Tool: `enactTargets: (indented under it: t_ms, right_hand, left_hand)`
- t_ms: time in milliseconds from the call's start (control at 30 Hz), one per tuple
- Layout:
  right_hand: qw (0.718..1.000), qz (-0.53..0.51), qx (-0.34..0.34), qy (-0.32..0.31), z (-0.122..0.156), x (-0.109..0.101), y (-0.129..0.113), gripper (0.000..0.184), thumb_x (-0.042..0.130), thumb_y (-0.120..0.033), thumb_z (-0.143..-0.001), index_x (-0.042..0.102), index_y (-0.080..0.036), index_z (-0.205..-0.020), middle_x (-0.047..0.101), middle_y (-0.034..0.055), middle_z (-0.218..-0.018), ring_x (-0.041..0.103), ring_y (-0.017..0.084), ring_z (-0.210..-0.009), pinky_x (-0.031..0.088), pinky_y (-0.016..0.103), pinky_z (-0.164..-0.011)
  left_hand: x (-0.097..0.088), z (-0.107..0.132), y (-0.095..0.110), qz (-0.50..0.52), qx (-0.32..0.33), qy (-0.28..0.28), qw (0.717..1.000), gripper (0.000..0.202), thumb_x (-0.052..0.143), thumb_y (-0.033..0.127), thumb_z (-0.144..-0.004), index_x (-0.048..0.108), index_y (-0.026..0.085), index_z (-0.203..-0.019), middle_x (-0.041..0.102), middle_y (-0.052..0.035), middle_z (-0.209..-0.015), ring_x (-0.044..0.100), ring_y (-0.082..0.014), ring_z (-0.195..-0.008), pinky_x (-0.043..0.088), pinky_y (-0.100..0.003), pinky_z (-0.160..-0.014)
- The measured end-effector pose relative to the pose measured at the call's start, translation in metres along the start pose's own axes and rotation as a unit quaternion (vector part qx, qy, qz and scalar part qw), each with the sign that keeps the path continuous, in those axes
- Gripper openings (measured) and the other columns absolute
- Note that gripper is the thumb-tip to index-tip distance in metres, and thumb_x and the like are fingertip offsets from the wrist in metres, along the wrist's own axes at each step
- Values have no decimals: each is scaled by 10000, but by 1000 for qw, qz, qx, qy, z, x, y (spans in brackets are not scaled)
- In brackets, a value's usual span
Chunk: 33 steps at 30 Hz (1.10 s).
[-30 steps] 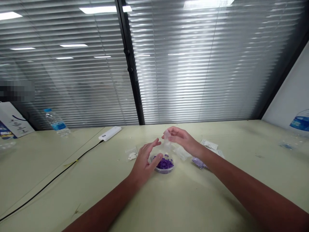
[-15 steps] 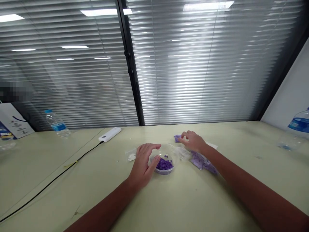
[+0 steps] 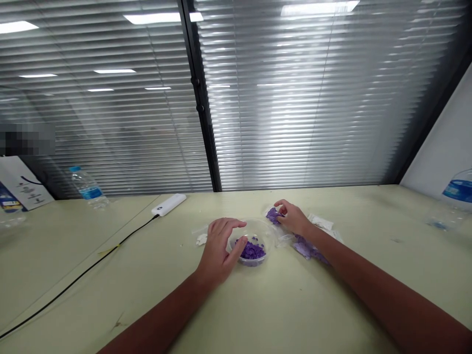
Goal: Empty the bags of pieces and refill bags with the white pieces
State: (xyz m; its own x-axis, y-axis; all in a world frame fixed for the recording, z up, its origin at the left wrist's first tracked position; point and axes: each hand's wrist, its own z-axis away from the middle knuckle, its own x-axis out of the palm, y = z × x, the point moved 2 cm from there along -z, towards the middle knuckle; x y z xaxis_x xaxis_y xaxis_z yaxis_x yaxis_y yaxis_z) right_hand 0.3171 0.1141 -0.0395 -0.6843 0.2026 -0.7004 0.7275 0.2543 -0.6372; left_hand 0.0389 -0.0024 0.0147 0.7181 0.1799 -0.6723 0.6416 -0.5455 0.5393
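Right hand [image 3: 294,219] has shifted from over the clear bowl [image 3: 251,263] to the small purple packet [image 3: 274,216]; left hand [image 3: 220,251] stays put.

Packet lies on the tabletop [image 3: 236,309] at one o'clock from the bowl, and at nine o'clock from the right palm, directly at the fingers. Right hand is clearly the nearer. Packet is crumpled; its long axis appears to run from ten to four o'clock, subject to doubt. Right fingers are bent and narrow, in apparent contact with it; whether they grip it cannot be told. Left fingers and thumb stand wide at the bowl's nine o'clock side, contact unconfirmed. Bowl contains purple pieces [image 3: 252,250]. Further purple packets [image 3: 303,247] lie at three o'clock from the bowl, partly behind the right forearm.
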Motion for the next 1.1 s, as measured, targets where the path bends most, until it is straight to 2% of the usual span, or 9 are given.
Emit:
enactTargets:
  t_ms: [200,267,367,500,600,700,833,967,1100]
  right_hand:
    - [989,-138,-47,14,-4,-20,-30,394,605,-377,-875,653,-167,-1205,667,67,-959,620,178,-825,475,313,-758]
    - [979,-182,-88,-14,0,-30,-52,403,654,-409,-857,642,-185,-1192,652,55,-992,620,173,-846,475,306,-770]
    - [951,-253,-136,-114,12,-41,-84,417,708,-389,-853,571,-206,-1201,640,37,-981,609,169,-832,452,313,-764]
    - [943,-219,-187,-164,29,-45,-114,239,675,-299,-878,563,-213,-1071,648,24,-989,594,172,-897,413,333,-832]
    - [966,-156,-194,-77,36,-43,-124,195,672,-302,-868,568,-217,-1010,635,30,-1032,560,193,-972,402,340,-854]
    - [978,-106,-181,3,44,-35,-133,244,676,-409,-884,547,-202,-867,614,25,-918,530,189,-872,390,341,-821]
    - [969,-80,-212,-100,58,-14,-145,364,591,-465,-967,540,-181,-745,580,-32,-693,464,118,-635,337,369,-891]
    - [964,-42,-248,-91,66,-4,-148,409,453,-442,-1046,478,-167,-744,539,-31,-672,428,111,-618,309,350,-831]
    - [950,-50,-274,-143,67,-5,-147,376,303,-383,-1099,449,-178,-819,516,-26,-737,416,127,-655,301,329,-799]
  left_hand:
    - [0,-2,0,-7,-14,19,1000,282,528,462,-931,603,376,-1188,636,39,-1244,525,-122,-1237,323,-333,-1139]
    - [-1,-3,0,1,-33,33,999,346,510,477,-933,564,397,-1265,616,35,-1303,510,-127,-1278,325,-342,-1157]
    - [-3,-5,1,20,-63,51,996,389,471,489,-942,520,434,-1325,605,46,-1345,503,-121,-1306,321,-350,-1173]
    - [-4,-7,0,20,-79,50,995,252,509,512,-925,701,365,-993,715,69,-1090,595,-109,-1115,352,-342,-1083]
    - [-4,-9,-2,31,-93,64,993,259,581,522,-895,707,307,-826,729,66,-955,620,-108,-1006,382,-329,-1021]
    - [-5,-9,-2,65,-104,86,989,262,624,531,-871,703,292,-800,727,59,-918,630,-104,-951,423,-299,-951]
    - [-5,-8,-1,44,-86,79,992,207,668,471,-865,701,287,-775,706,67,-849,609,-88,-899,411,-268,-909]
    - [-4,-6,0,30,-77,57,995,213,691,381,-867,646,251,-704,663,81,-787,576,-58,-858,398,-228,-868]
    - [-2,-6,-2,81,-89,49,992,193,703,375,-860,653,261,-712,641,85,-795,561,-36,-842,409,-177,-785]
